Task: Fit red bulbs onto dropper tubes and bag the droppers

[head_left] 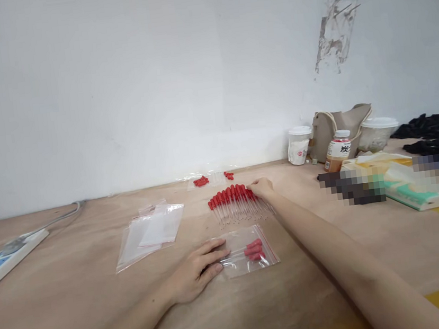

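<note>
Presently, clear zip bag (232, 240) lies flat, red seal line at its right edge, red-bulbed droppers (254, 250) inside. Beyond bag: row of loose droppers (231, 195), bulbs away from it, clear stems toward it. Under bag, wood-toned tabletop (76, 267); well behind, pale wall (134, 89). Left hand (198, 268), fingers slightly spread, touches bag's left end. Right hand (261, 187), beyond bag, at row's right end; pinch cannot be confirmed.

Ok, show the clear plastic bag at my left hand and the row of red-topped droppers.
Clear plastic bag (237, 238), head view: bare film.
Row of red-topped droppers (233, 190), head view: red bulb.
</note>
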`<action>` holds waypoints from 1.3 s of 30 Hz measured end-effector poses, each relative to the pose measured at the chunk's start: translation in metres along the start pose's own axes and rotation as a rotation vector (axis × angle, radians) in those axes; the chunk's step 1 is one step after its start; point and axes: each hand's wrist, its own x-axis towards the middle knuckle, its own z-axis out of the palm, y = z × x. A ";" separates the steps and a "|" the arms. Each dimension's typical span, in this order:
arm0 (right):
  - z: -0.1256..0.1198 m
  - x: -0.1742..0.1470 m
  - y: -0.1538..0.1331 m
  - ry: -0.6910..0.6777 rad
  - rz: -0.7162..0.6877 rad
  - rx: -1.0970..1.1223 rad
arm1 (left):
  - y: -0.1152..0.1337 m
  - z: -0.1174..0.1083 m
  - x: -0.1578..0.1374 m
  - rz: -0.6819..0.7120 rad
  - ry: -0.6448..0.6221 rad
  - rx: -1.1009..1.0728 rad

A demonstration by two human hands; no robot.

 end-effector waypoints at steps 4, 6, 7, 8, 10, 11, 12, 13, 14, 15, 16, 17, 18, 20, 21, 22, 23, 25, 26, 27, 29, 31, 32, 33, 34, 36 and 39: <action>-0.008 -0.001 -0.002 -0.013 0.047 0.100 | 0.001 0.000 -0.001 -0.010 0.005 0.005; -0.019 -0.005 -0.004 -0.046 0.047 0.171 | 0.001 0.001 -0.001 -0.009 0.009 0.010; -0.026 -0.008 -0.004 -0.062 0.039 0.210 | 0.001 0.001 -0.001 -0.007 0.010 0.013; -0.033 -0.013 -0.004 -0.071 0.028 0.251 | 0.001 0.001 -0.001 -0.004 0.011 0.016; -0.047 -0.025 -0.001 -0.063 0.000 0.323 | 0.000 0.001 -0.001 0.000 0.009 0.021; -0.054 -0.033 0.003 -0.049 -0.015 0.356 | 0.000 0.001 -0.001 0.002 0.007 0.021; -0.059 -0.041 0.007 -0.040 -0.028 0.389 | 0.000 0.001 0.000 0.002 0.004 0.018; -0.064 -0.050 0.013 -0.036 -0.037 0.432 | 0.000 0.001 0.000 0.004 0.004 0.015; -0.067 -0.058 0.019 -0.037 -0.034 0.507 | 0.000 0.001 0.000 0.005 0.004 0.012; -0.070 -0.066 0.025 -0.044 -0.020 0.571 | 0.000 0.001 0.001 0.006 0.004 0.009; -0.072 -0.073 0.032 -0.050 0.001 0.626 | 0.000 0.001 0.001 0.007 0.008 0.007; -0.072 -0.080 0.037 -0.055 0.027 0.675 | 0.000 0.001 0.001 0.007 0.012 0.007; -0.073 -0.085 0.042 -0.059 0.052 0.714 | 0.000 0.001 0.001 0.008 0.014 0.007; -0.072 -0.095 0.048 -0.063 0.100 0.785 | 0.000 0.001 0.001 0.012 0.019 0.006; -0.070 -0.098 0.050 -0.068 0.120 0.819 | 0.000 0.001 0.001 0.014 0.021 0.005; -0.069 -0.102 0.050 -0.072 0.139 0.852 | 0.000 0.001 0.001 0.017 0.022 0.006; -0.068 -0.105 0.050 -0.079 0.158 0.880 | 0.000 0.001 0.001 0.016 0.024 0.006; -0.064 -0.111 0.047 -0.099 0.202 0.921 | 0.001 0.001 0.000 0.006 0.032 0.006; -0.063 -0.114 0.046 -0.112 0.226 0.939 | 0.001 0.001 0.000 -0.004 0.034 0.006; -0.062 -0.118 0.044 -0.131 0.250 0.958 | 0.002 0.001 0.000 -0.013 0.036 0.006; -0.061 -0.125 0.041 -0.201 0.279 0.988 | 0.003 0.000 0.000 -0.027 0.039 0.007; -0.062 -0.132 0.040 -0.317 0.254 0.939 | 0.004 0.000 0.000 -0.028 0.041 0.007; -0.063 -0.135 0.041 -0.378 0.207 0.866 | 0.004 0.000 -0.001 -0.024 0.041 0.006; -0.064 -0.137 0.042 -0.430 0.135 0.772 | 0.004 0.000 -0.001 -0.019 0.043 0.004; -0.064 -0.138 0.043 -0.465 0.049 0.671 | 0.005 -0.001 -0.001 -0.014 0.044 0.002; -0.064 -0.138 0.045 -0.487 -0.121 0.505 | 0.004 -0.001 0.000 -0.005 0.050 -0.003; -0.060 -0.137 0.046 -0.482 -0.245 0.406 | 0.004 -0.001 0.000 -0.004 0.047 -0.006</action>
